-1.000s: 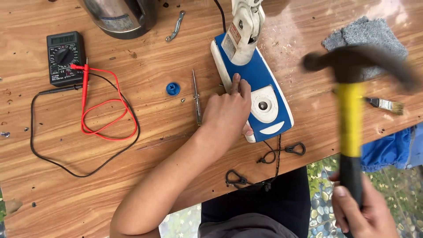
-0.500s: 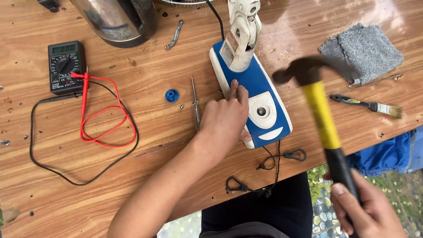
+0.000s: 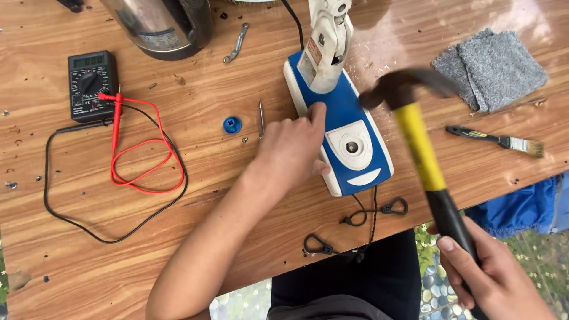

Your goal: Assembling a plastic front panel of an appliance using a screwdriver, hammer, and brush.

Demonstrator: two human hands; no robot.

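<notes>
The left hand (image 3: 291, 151) lies palm down on the near left edge of a blue-and-white appliance base (image 3: 344, 133), fingers together and pressed flat against its blue top, the fingertips reaching toward the white stand (image 3: 325, 44) that rises from the far end of the base. The right hand (image 3: 495, 278) is low at the near right corner of the view, fingers wrapped tight round the black grip of a hammer (image 3: 421, 148) with a yellow shaft; the dark head (blurred, so its exact shape is hard to read) hangs above the desk just to the right of the base, level with the stand's foot and not touching either as far as can be told. The base lies slantwise on the wooden desk (image 3: 195, 225), a round white panel with a dark hole set in its blue face, and a black cord with clips (image 3: 379, 210) trails from its near end over the desk edge. Just left of the left hand lie a thin metal rod (image 3: 261, 117) and a small blue round cap (image 3: 232, 124), both apart from the hand. Farther left sits a black multimeter (image 3: 90, 86) with its red lead (image 3: 139, 154) and black lead (image 3: 89, 213) looped over the desk. At the far edge stands a shiny metal pot (image 3: 160, 24), with a small metal bracket (image 3: 237, 42) beside it. To the right of the hammer lie a small paintbrush (image 3: 495, 139) and, beyond it, a folded grey cloth (image 3: 489, 68); a piece of blue fabric (image 3: 524, 207) hangs below the desk's right edge.
</notes>
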